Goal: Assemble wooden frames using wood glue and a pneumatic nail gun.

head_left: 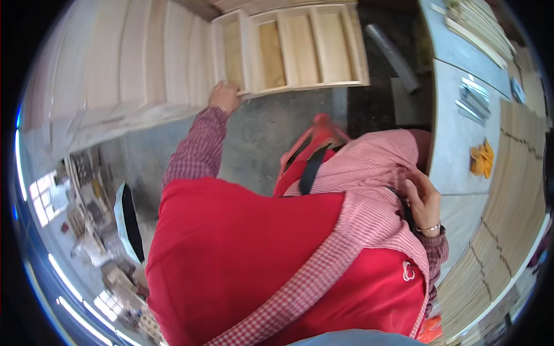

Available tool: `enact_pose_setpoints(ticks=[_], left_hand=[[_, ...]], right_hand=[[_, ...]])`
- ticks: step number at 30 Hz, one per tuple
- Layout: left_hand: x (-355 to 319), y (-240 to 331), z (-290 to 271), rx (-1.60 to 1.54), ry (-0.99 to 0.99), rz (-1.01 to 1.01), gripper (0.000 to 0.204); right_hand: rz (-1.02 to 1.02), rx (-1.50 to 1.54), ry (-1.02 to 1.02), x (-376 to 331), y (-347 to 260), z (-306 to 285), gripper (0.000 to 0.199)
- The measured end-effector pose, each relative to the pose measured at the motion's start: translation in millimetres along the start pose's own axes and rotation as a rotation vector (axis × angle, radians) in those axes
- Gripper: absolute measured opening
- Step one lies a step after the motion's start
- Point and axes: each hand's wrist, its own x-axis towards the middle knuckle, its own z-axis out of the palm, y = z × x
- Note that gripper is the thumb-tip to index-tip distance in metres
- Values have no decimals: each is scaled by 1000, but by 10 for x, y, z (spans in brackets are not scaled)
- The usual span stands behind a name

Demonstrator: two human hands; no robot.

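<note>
A row of pale wooden drawers (296,49) stands at the top, their hollow sides facing me. My left hand (225,98) reaches out to the near end of the leftmost one, its fingers bent over the wooden edge; part of the grip is hidden. Down at my right side, my right hand (424,199) hangs beside my checked pink apron (369,161) with nothing in it. Its thumb stands apart from the loosely curved fingers.
Many more light wooden pieces (138,57) stand packed along the upper left. To my right, a pale table (459,144) carries metal strips (473,101), a yellow-orange cloth (481,160) and wood strips (476,34). Stacked boards (490,230) line its far side. A red stand (317,130) is on the floor.
</note>
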Motion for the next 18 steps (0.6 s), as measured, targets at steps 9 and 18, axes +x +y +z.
enact_pose_setpoints(ticks=[9, 18], left_hand=[[302, 314, -992, 180, 196, 234, 42], [222, 3326, -2367, -390, 253, 1225, 35]], right_hand=[[-158, -163, 317, -621, 81, -467, 32], [440, -180, 1081, -2939, 1154, -942, 31]])
